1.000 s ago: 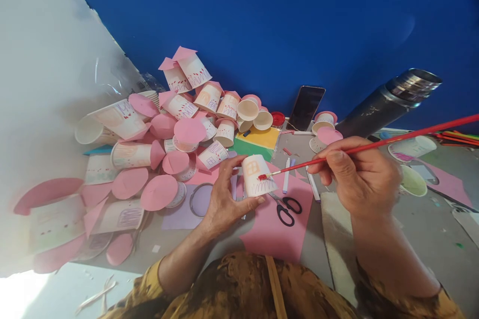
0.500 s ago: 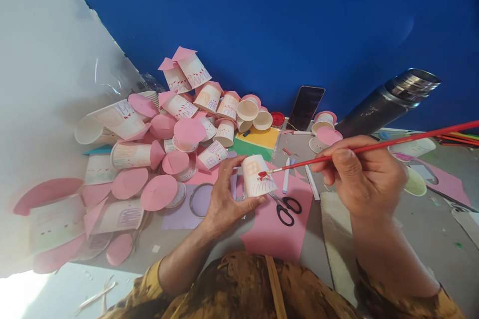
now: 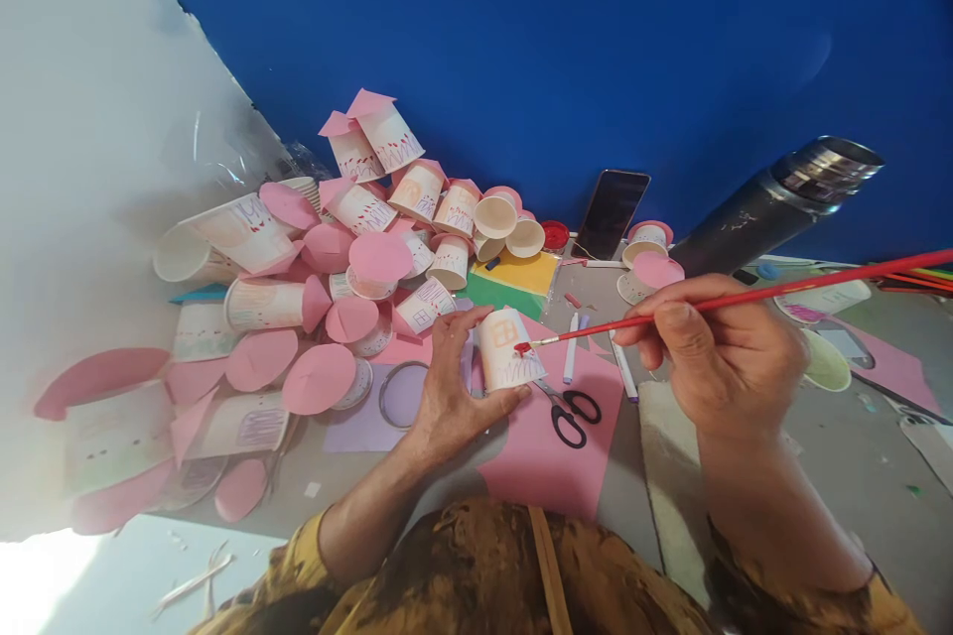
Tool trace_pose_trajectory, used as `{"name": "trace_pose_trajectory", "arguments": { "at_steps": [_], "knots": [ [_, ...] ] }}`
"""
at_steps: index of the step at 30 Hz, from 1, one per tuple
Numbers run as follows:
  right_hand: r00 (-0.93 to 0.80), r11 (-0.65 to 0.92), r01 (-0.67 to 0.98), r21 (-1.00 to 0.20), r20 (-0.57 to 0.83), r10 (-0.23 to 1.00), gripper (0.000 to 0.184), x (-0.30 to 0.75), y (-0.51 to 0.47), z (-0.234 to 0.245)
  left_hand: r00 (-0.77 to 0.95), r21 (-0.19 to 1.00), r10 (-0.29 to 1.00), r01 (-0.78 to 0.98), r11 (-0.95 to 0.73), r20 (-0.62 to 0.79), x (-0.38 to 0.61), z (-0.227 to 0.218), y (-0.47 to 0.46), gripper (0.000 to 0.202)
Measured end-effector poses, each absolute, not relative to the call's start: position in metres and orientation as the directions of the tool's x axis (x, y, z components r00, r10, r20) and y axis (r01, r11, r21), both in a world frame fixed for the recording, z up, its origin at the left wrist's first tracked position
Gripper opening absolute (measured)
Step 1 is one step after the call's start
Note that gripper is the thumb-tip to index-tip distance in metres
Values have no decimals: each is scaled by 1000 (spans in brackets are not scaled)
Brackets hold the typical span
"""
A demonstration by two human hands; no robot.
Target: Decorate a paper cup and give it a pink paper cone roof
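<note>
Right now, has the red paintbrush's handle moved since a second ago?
Yes, slightly: the handle of the red paintbrush, held in the right hand, has swung lower in view, judged against the dark flask, whose mouth now stands farther above it.

Mustard and dark brown blotches all over this top (image 3: 454, 571), matching sleeves (image 3: 299, 556), tan strip (image 3: 549, 566) running down front!

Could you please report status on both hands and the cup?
Left hand gripping white cup. Right hand holding red brush, tip at cup's side. Scissors on pink paper close by.
</note>
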State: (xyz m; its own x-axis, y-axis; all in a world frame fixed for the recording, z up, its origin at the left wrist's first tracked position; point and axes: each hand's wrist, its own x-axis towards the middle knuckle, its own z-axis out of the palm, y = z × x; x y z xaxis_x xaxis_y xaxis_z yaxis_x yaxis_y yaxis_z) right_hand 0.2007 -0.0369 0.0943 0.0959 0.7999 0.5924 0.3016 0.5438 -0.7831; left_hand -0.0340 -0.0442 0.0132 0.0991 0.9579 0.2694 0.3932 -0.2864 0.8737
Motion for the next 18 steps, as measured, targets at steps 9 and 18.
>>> {"name": "trace_pose_trajectory", "arguments": {
  "at_steps": [9,18],
  "knots": [
    [75,546,318,-775,594,801,17,200,-38,91,81,854,961,443,-271,263,-31,12,-45,79],
    [33,536,356,-765,584,811,17,199,-39,87,101,835,956,469,-289,274,-31,12,-47,80]
  ]
}}
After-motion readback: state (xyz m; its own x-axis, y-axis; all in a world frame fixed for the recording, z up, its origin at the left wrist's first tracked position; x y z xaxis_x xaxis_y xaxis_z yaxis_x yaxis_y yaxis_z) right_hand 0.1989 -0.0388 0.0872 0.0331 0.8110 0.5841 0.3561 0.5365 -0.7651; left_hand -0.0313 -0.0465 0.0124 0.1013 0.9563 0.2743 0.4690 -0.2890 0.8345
